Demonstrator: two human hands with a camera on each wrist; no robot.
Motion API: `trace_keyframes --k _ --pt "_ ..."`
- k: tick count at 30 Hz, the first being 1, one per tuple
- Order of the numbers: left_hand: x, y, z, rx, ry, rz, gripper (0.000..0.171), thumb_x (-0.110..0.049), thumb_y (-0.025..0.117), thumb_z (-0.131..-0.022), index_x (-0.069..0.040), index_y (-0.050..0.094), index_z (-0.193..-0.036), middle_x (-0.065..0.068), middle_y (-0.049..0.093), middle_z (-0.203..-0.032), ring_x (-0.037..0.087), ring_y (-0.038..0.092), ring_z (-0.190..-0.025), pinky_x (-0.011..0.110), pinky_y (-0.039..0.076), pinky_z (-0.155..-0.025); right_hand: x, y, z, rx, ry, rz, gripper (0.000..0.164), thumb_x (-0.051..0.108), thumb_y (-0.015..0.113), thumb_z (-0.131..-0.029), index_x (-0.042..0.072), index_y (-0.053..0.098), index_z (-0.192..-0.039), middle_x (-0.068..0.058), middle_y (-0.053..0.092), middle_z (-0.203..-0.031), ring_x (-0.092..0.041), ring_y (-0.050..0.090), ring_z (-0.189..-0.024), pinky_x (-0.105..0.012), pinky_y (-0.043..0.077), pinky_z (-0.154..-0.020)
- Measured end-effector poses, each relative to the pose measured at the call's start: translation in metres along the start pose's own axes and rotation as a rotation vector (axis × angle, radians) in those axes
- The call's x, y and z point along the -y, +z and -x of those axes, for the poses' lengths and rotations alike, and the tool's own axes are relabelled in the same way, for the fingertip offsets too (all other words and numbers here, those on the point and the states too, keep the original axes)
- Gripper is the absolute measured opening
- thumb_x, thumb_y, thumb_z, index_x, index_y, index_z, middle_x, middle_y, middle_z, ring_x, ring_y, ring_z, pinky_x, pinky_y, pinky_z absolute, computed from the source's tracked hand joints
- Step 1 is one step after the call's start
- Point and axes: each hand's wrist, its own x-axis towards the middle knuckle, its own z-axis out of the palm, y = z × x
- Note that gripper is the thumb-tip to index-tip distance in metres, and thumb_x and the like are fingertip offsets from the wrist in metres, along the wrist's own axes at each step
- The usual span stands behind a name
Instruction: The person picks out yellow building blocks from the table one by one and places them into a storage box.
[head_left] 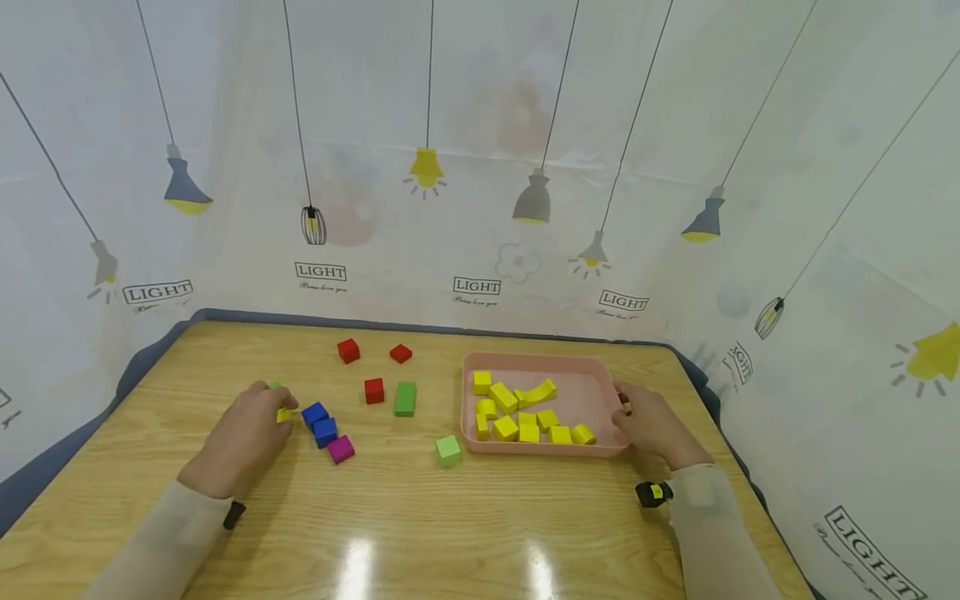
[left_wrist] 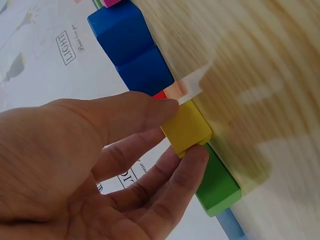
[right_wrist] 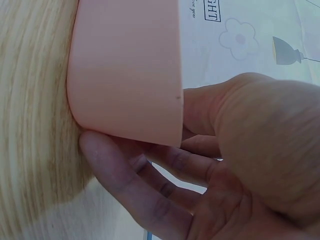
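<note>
At the left side of the table my left hand (head_left: 243,437) pinches a yellow block (left_wrist: 187,127) between thumb and fingers. Just beyond it lies a green block (left_wrist: 217,182), mostly hidden by the hand in the head view. Two blue blocks (head_left: 320,423) touch each other right beside the fingertips, with a magenta cube (head_left: 341,450) at their near end. My right hand (head_left: 654,421) grips the right end of a pink tray (right_wrist: 125,75), thumb over the rim and fingers against the outside wall. Several yellow blocks (head_left: 528,429) lie in the tray, mostly along its left and near sides.
Red blocks (head_left: 374,391) lie at the middle and back of the table, near a green rectangular block (head_left: 405,399). A light green cube (head_left: 448,451) sits by the tray's near left corner. A lamp-printed curtain (head_left: 480,233) stands behind the wooden table (head_left: 420,525).
</note>
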Motion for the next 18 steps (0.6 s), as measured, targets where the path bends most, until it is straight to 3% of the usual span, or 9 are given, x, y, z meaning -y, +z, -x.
trace_keyframes --k 9,18 --pt "0.0012 0.0020 -0.0012 -0.013 -0.001 -0.006 0.022 -0.003 0.070 -0.090 0.003 0.068 -0.111 0.019 0.059 -0.107 0.033 0.055 -0.096 0.054 0.051 -0.086 -0.0008 0.0010 -0.0011 0.001 -0.003 0.007 0.059 0.008 0.057 -0.098 -0.003 0.036 -0.151 -0.024 0.052 -0.141 -0.032 0.060 -0.111 -0.038 0.057 -0.082" --pt "-0.0035 -0.0025 -0.0053 -0.040 -0.047 0.008 0.027 -0.004 0.069 -0.091 0.003 0.064 -0.117 0.021 0.055 -0.109 0.034 0.053 -0.095 0.054 0.052 -0.084 -0.0012 0.0011 -0.0007 -0.002 -0.003 0.007 0.059 0.009 0.057 -0.098 -0.003 0.036 -0.151 -0.023 0.053 -0.140 -0.031 0.061 -0.109 -0.034 0.057 -0.077"
